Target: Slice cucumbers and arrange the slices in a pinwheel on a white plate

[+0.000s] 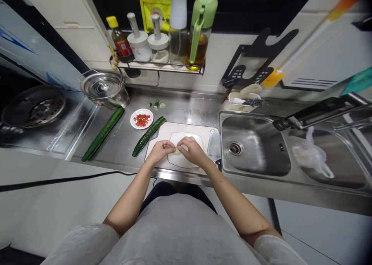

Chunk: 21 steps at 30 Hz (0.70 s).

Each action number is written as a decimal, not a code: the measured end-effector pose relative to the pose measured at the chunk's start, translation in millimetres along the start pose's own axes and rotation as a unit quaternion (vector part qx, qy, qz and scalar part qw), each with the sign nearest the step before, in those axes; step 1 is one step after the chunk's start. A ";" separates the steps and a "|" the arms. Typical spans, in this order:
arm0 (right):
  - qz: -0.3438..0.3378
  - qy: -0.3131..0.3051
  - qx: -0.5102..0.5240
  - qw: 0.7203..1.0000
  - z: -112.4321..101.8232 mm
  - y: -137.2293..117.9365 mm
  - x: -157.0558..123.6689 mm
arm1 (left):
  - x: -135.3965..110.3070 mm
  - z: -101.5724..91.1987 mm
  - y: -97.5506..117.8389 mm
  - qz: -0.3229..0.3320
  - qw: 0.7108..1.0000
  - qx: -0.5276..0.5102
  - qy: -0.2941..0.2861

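Both hands meet over a white square plate (186, 161) on a pale cutting board (161, 132). My left hand (161, 150) pinches a thin, pale green cucumber slice (176, 151) from one side. From the other side, my right hand (192, 150) grips the same slice; its fingertips partly cover it. A wide-bladed knife (214, 144) lies along the board's right edge, its handle partly hidden. Left of the board, a cut cucumber (148, 136) leans over its edge. Beyond that cucumber stands a small white plate (133, 120) of chopped red pieces, probably chili.
A whole cucumber (103, 134) lies farther left, by a steel pot (106, 88). Several cucumber ends (156, 104) rest near the wall. The sink (255, 145) is at the right, with a plastic bag (310, 154) in its second basin. Bottles fill a wall rack (162, 66).
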State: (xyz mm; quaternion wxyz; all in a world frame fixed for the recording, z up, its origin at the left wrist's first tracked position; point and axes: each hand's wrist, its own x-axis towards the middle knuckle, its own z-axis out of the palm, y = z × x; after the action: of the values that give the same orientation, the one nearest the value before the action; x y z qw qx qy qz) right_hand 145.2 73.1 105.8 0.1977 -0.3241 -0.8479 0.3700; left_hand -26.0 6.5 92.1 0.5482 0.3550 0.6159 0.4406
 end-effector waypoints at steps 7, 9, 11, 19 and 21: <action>0.021 0.027 -0.019 0.999 0.9 12.3 -4.5 | -0.2 12.5 -5.1 0.000 0.998 -0.006 0.059; 0.012 0.044 -0.038 0.998 -1.1 13.4 -4.8 | -2.3 18.1 -3.3 -0.043 0.997 -0.027 0.051; -0.002 0.053 -0.059 0.997 -3.2 13.5 -4.9 | -4.0 24.2 0.3 -0.091 0.994 -0.053 0.038; -0.060 0.044 -0.097 0.992 -6.0 14.0 -10.1 | -0.8 32.7 9.3 -0.148 0.975 -0.162 0.031; -0.062 0.040 -0.100 0.992 -5.5 14.6 -11.6 | 0.0 31.9 8.8 -0.150 0.974 -0.170 0.033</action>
State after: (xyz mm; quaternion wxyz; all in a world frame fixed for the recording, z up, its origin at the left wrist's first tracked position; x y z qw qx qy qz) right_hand 162.5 75.3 97.2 0.2202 -0.3035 -0.8907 0.2569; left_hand 5.2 14.6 99.9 0.6393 0.1459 0.5961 0.4633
